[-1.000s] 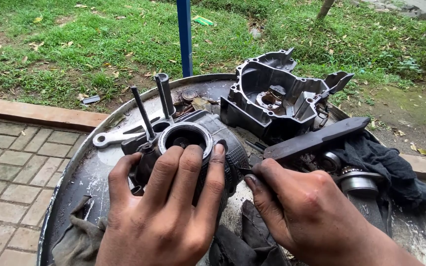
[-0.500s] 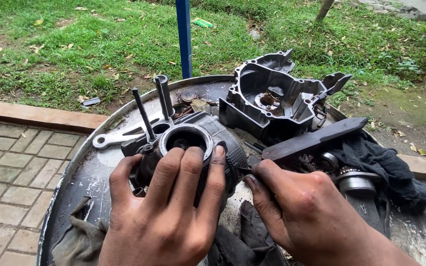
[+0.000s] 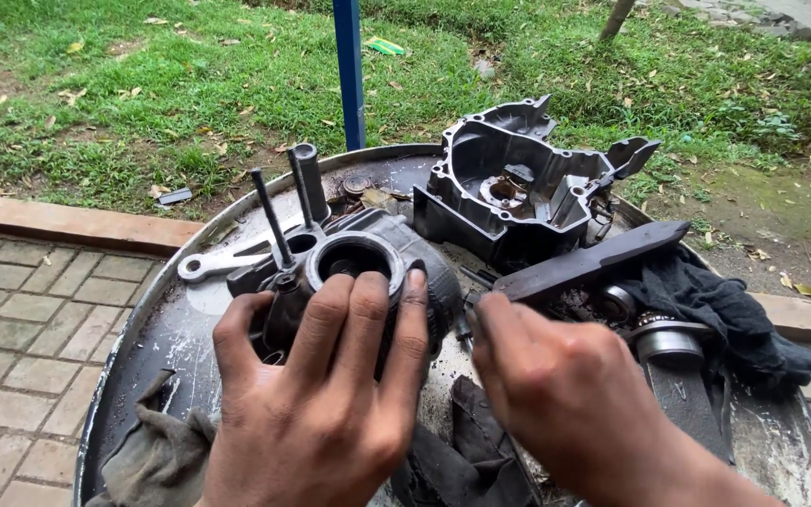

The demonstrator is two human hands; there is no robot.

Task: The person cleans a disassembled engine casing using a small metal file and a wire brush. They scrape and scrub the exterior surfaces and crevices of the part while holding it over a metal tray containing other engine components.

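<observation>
Grimy round metal tray (image 3: 171,329) by grass; left hand (image 3: 321,394) spread on engine cylinder (image 3: 368,272), right hand (image 3: 565,394) pinching a tool, unclear.

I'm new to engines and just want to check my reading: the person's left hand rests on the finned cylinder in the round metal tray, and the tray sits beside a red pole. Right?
Nearly. The head view shows the left hand on the finned cylinder in the round metal tray, but the pole is blue, not red.
</observation>
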